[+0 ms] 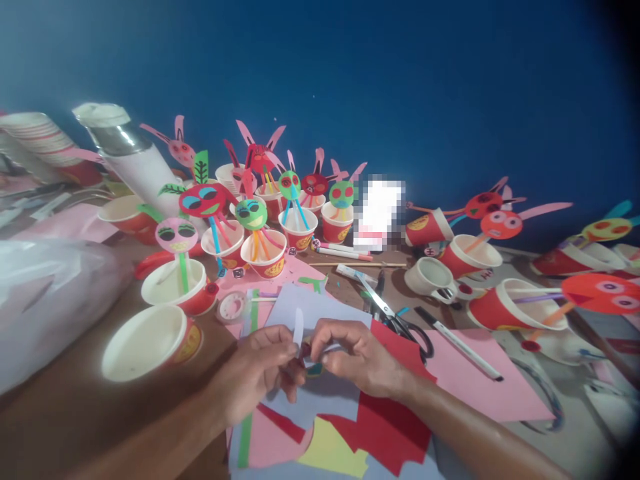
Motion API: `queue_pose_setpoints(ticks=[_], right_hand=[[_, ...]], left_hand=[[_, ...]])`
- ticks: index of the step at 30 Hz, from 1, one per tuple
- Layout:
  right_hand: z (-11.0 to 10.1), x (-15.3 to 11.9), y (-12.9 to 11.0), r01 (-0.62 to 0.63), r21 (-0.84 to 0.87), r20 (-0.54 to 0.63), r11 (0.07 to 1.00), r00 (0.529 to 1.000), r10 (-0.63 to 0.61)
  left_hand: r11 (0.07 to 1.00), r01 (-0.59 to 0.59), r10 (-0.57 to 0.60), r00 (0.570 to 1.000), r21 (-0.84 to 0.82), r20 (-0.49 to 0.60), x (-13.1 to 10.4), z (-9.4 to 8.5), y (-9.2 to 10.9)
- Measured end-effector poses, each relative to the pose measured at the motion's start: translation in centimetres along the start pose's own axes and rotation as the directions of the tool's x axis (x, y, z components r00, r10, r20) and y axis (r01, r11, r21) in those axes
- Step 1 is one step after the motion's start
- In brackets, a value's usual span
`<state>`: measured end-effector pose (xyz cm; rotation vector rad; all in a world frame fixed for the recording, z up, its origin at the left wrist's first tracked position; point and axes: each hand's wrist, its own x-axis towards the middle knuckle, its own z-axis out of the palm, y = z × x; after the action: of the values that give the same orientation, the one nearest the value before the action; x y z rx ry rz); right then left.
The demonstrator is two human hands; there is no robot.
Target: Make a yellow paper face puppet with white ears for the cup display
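Note:
My left hand (263, 363) is closed, pinching a narrow pale lilac paper strip (299, 325) that stands upright above the fingertips. Facing it, my right hand (357, 357) has its fingers curled and pressed together. A small dark red piece (306, 349) shows between the two hands, partly hidden by the fingers; which hand grips it I cannot tell. Beneath both hands lie a pale blue-grey paper sheet (330, 303), red paper (395, 427) with cut edges and a yellow paper scrap (333, 450).
Red and white paper cups (265, 257) with paper animal faces on coloured stems line the back. Scissors (383, 303), a marker (460, 343) and a white mug (430, 279) lie right. A tape roll (233, 307), an empty cup (145, 343) and a plastic bag (45, 307) are left.

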<state>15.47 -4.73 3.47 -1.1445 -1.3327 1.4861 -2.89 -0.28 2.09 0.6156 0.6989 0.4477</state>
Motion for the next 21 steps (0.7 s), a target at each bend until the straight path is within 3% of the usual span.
queue_pose_setpoints(ticks=[6, 11, 15, 18, 21], right_hand=[[0.2, -0.3, 0.2, 0.059, -0.105, 0.010, 0.993, 0.998, -0.059], [0.5, -0.3, 1.0, -0.069, 0.196, -0.059, 0.978, 0.995, 0.082], [1.2, 0.3, 1.7, -0.181, 0.122, -0.119, 0.976, 0.973, 0.196], [1.4, 0.6, 1.7, -0.205, 0.037, -0.184, 0.978, 0.961, 0.208], [0.5, 0.6, 1.3, -0.221, -0.096, -0.156, 0.971, 0.966, 0.204]], left_hand=[[0.951, -0.063, 0.077, 0.997, 0.303, -0.033, 0.0, 0.0, -0.4], [0.894, -0.214, 0.287, 0.948, 0.394, -0.136, -0.1, 0.5, -0.5], [0.835, -0.316, 0.398, 0.912, 0.451, -0.099, -0.5, 0.7, -0.3], [0.821, -0.270, 0.364, 0.927, 0.502, -0.096, -0.8, 0.7, -0.2], [0.801, -0.173, 0.283, 0.953, 0.574, -0.108, -1.1, 0.5, 0.3]])
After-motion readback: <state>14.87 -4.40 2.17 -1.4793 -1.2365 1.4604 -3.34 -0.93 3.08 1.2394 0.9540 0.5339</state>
